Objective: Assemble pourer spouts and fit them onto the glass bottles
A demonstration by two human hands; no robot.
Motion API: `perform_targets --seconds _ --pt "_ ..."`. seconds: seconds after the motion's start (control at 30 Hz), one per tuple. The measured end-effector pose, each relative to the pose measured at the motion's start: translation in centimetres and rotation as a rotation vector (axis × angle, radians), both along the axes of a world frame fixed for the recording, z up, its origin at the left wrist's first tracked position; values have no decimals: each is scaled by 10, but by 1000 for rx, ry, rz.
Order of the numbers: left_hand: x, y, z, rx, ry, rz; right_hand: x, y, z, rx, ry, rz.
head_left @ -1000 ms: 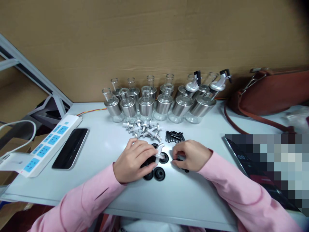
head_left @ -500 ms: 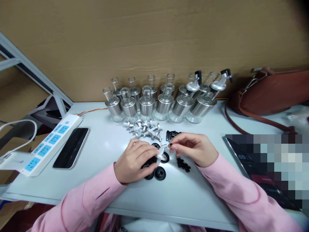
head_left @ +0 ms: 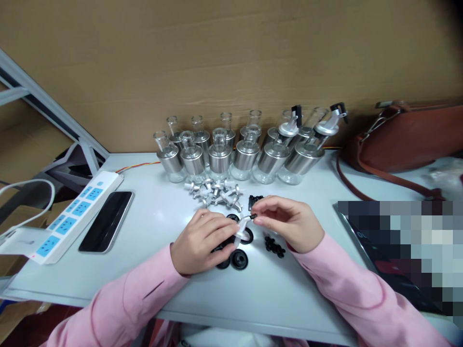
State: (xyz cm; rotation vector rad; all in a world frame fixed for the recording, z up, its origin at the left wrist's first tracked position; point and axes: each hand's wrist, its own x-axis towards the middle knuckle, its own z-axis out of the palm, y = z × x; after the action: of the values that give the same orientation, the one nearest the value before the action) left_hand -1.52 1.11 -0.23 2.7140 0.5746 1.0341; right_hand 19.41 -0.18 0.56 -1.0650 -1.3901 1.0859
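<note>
My left hand (head_left: pixel 206 241) is closed on a silver-grey pourer spout (head_left: pixel 242 227), its thin tip pointing right. Between the thumb and fingertips of my right hand (head_left: pixel 289 222) is a small black piece (head_left: pixel 253 217), which meets the spout's tip. Black round rings (head_left: pixel 239 259) lie under and beside my left hand, some of them hidden by it. Below my right hand sits a cluster of small black parts (head_left: pixel 275 246). Small black levers (head_left: pixel 255 201) are partly covered by its fingers. Further back lies a heap of silver pourer spouts (head_left: pixel 216 193).
Glass bottles with metal bands (head_left: pixel 220 158) stand in rows at the back; two at right carry pourers. On the left lie a phone (head_left: pixel 107 221) and a power strip (head_left: pixel 77 212). A brown bag (head_left: pixel 408 140) and a dark, partly blurred screen device (head_left: pixel 383 270) are at right.
My right hand has moved slightly left, bringing the small black piece from just beside the spout's tip onto it. My left hand has stayed nearly still.
</note>
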Motion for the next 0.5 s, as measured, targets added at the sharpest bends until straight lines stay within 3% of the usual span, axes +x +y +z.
perform_targets --seconds 0.5 --pt "4 -3 1 -15 -24 -2 -2 -3 0 57 -13 -8"
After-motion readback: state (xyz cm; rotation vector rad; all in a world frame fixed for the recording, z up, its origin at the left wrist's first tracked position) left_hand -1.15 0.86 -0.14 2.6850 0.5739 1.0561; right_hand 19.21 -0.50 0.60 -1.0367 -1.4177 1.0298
